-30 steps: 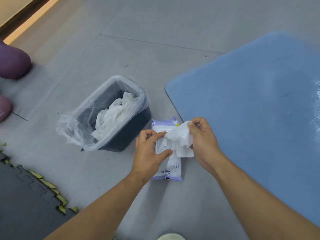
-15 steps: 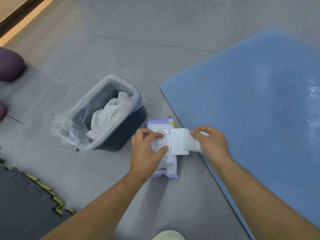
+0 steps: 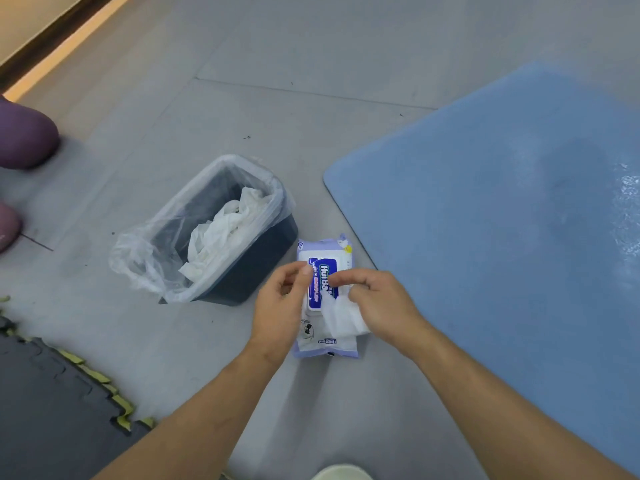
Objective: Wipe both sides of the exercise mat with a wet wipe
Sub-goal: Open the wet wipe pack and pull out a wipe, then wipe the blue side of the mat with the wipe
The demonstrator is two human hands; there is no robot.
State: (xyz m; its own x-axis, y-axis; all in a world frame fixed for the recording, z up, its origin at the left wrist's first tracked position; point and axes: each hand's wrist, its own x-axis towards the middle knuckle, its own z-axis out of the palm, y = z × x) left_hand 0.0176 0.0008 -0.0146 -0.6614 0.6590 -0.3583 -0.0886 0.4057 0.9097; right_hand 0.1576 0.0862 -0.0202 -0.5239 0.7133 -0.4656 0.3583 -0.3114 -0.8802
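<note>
wet wipe point(image 3: 343, 317) pinched in fingers of right hand point(image 3: 384, 303), left hand point(image 3: 277, 313) fingers loosely curled, nothing held, wipe pack point(image 3: 325, 346) laid beneath both, exercise mat point(image 3: 502, 254) spread just right of the fingers

The blue foam exercise mat point(image 3: 485, 237) lies flat on the floor, with a wet sheen toward its right side. The crumpled white wet wipe point(image 3: 343, 317) is gripped in the right hand point(image 3: 384, 306) just left of the mat, over the closed lilac wipe pack point(image 3: 325, 344).
</note>
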